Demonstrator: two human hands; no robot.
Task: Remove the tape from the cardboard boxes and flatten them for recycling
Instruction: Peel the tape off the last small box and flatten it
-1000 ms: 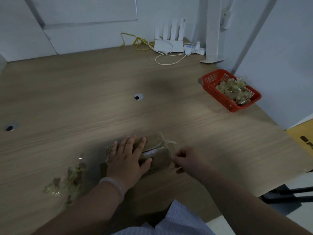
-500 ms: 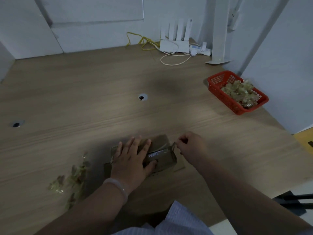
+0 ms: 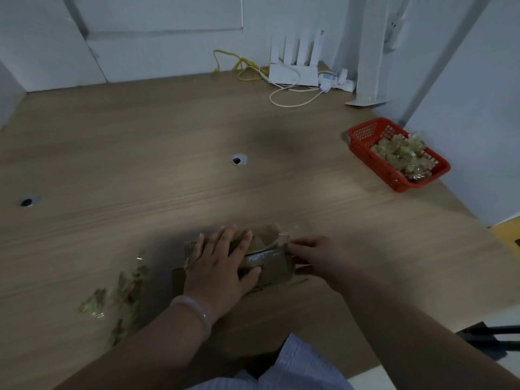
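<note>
Far left on the wooden table (image 3: pixel 140 153): loose scraps of peeled tape (image 3: pixel 118 294), crumpled, lying near the front edge, apart from the box.

Centre, near the front edge: small cardboard box (image 3: pixel 270 266), lying flat on the table. Long axis runs roughly left to right, its right end angled slightly away from the person. A strip of clear tape (image 3: pixel 260 256) runs along the top face, following that axis.

Left hand (image 3: pixel 222 266) lies palm-down on the box's left half, fingers spread and flat, pressing rather than gripping. Pale bracelet (image 3: pixel 194 311) on that wrist.

Right hand (image 3: pixel 312 254) at the box's right end, fingertips pinched on a lifted end of the tape there; the exact contact is blurred.

Far right, well apart: red basket (image 3: pixel 363 133) filled with wadded tape. Back edge: white router (image 3: pixel 294 71) with cables.
</note>
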